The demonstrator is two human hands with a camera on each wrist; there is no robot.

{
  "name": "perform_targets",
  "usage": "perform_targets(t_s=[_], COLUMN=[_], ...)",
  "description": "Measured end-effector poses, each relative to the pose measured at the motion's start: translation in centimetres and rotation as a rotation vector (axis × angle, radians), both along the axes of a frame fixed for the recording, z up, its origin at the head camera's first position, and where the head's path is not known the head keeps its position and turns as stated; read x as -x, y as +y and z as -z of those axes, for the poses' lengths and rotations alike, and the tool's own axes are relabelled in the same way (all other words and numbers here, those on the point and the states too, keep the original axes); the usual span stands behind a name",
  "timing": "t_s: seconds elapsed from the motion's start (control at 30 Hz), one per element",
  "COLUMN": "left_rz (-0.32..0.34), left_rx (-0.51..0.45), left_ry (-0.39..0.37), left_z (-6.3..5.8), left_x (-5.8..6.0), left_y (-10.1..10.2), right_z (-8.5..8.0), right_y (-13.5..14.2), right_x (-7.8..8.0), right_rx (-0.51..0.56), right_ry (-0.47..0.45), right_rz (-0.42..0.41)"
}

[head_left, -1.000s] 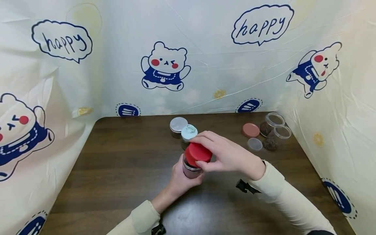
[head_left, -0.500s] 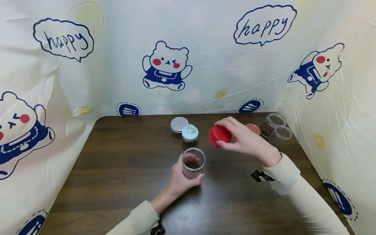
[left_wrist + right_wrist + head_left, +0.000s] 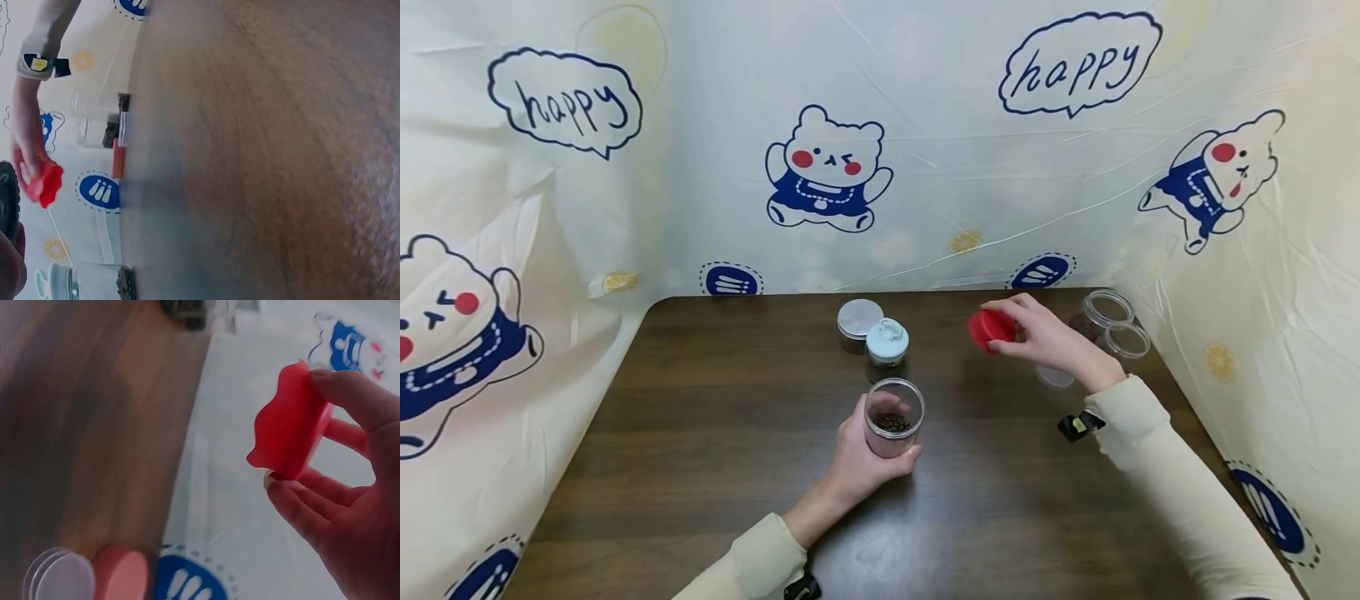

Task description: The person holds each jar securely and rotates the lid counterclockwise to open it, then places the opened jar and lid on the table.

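Observation:
My left hand point(image 3: 859, 446) grips a clear jar point(image 3: 893, 417) with its mouth uncovered and some dark bits at the bottom. Over the back right of the table, my right hand point(image 3: 1048, 337) pinches a red lid point(image 3: 991, 331) between thumb and fingertips. In the right wrist view the red lid point(image 3: 290, 422) is tilted on its side and shows a wavy edge. Just beyond the held jar stands a jar with a light blue lid point(image 3: 887, 340), and behind that a jar with a pale grey lid point(image 3: 860, 318).
Two uncovered clear jars point(image 3: 1126, 342) with dark contents stand at the back right. Near them on the table point(image 3: 737, 433) lie a pink lid point(image 3: 122, 575) and a translucent disc point(image 3: 1055, 377). Printed cloth point(image 3: 925, 167) hangs around the table's back and sides.
The red lid has come off the jar in my left hand. My right hand has carried it away to the back right, while the left hand has stayed in place.

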State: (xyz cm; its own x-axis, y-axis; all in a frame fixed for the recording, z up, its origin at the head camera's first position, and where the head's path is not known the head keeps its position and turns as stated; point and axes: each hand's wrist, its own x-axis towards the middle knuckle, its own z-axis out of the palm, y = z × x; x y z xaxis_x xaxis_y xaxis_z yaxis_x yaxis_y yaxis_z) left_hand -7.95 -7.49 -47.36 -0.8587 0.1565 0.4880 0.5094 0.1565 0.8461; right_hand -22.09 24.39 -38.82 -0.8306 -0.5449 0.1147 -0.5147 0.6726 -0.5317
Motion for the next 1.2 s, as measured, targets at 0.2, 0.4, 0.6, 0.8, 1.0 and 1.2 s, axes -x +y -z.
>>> perform_targets(t_s=[0.2,0.4,0.6,0.8,1.0,1.2], left_rz=[-0.007,0.000,0.005,0.003,0.010,0.005], left_rx=[0.002,0.001,-0.002,0.003,0.012,0.010], left_ry=[0.012,-0.002,-0.013,-0.006,-0.018,-0.017], left_z=[-0.2,-0.3,-0.1,-0.1,-0.3,-0.2], left_x=[-0.1,-0.1,-0.1,0.0,-0.1,-0.2], left_y=[0.0,0.0,-0.2,-0.3,-0.2,-0.2], right_z=[1.9,4.0,5.1,5.7,6.2,6.5], right_y=[1.8,2.7,2.8,2.6,2.4,2.3], right_x=[2.6,4.2,4.9,5.5,6.0,6.4], right_rx=[-0.103,-0.255,-0.312,-0.293,-0.308,-0.310], right_ry=[-0.060,-0.028,-0.100,-0.195,-0.205,-0.207], right_rz=[0.036,0.040,0.052,0.056,0.070,0.074])
